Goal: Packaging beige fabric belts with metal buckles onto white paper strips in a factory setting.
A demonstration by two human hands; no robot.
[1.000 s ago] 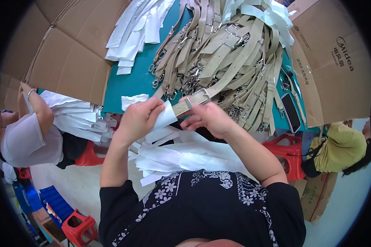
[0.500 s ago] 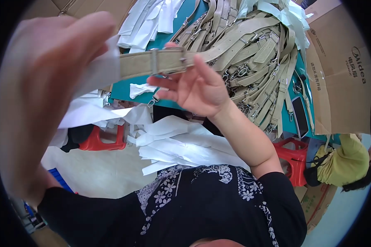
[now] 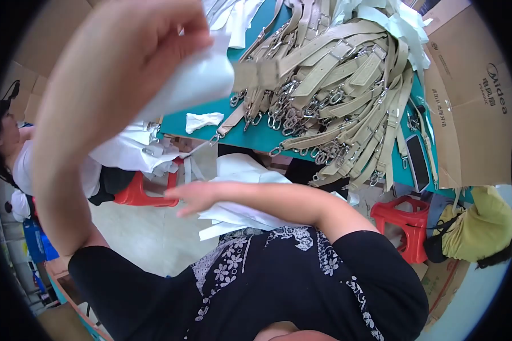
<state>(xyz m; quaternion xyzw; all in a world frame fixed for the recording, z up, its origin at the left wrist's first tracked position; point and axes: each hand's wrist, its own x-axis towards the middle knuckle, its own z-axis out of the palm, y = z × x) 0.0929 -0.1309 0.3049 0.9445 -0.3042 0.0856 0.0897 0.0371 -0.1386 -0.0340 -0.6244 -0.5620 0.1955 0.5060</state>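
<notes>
Right hand (image 3: 197, 196) lowered, white strip (image 3: 202, 75) in left fingers (image 3: 192, 43), beige strap (image 3: 255, 74) rightward

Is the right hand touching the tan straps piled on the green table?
Apart. The head view shows a clear gap between the right hand and the tan straps.

Workshop: tan straps (image 3: 352, 71) heaped on green table (image 3: 255, 135), co-workers (image 3: 477, 227) alongside, red stools (image 3: 401, 211), cardboard (image 3: 472, 108).

The floor (image 3: 136, 233) is pale, with a soft shine. On it stand 2 red stools (image 3: 416, 221), 1 at left and 1 at right. The table (image 3: 250, 136) has a green top, and upright cardboard (image 3: 466, 148) rises at both its sides. The light is bright and even.
</notes>
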